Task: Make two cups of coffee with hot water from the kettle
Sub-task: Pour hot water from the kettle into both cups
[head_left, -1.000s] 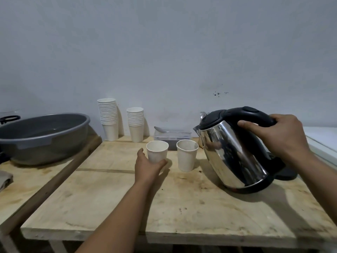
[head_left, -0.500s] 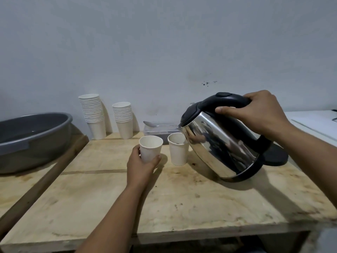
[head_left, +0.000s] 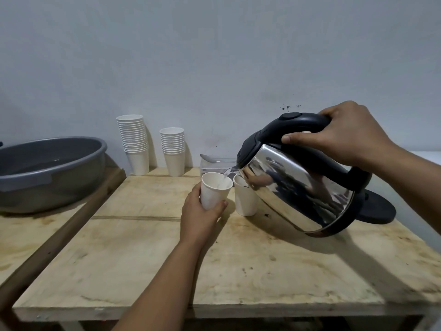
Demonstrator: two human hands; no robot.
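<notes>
A steel kettle (head_left: 293,189) with a black lid and handle hangs tilted to the left above the wooden table (head_left: 167,259). My right hand (head_left: 343,134) grips its handle. Water runs from the spout into a white paper cup (head_left: 213,192), which my left hand (head_left: 201,212) holds at its lower part on the table. A second white paper cup (head_left: 244,201) stands just right of it, partly behind the kettle's body. The kettle's black base (head_left: 377,209) lies on the table behind the kettle.
Two stacks of paper cups (head_left: 133,142) (head_left: 173,149) stand against the wall. A clear container with a spoon (head_left: 210,160) on it sits behind the cups. A grey plastic basin (head_left: 47,170) rests on the lower bench at the left.
My right hand has lifted the kettle off its base, carried it left and tipped it further. Its spout is now over the cup in my left hand and water is flowing.
</notes>
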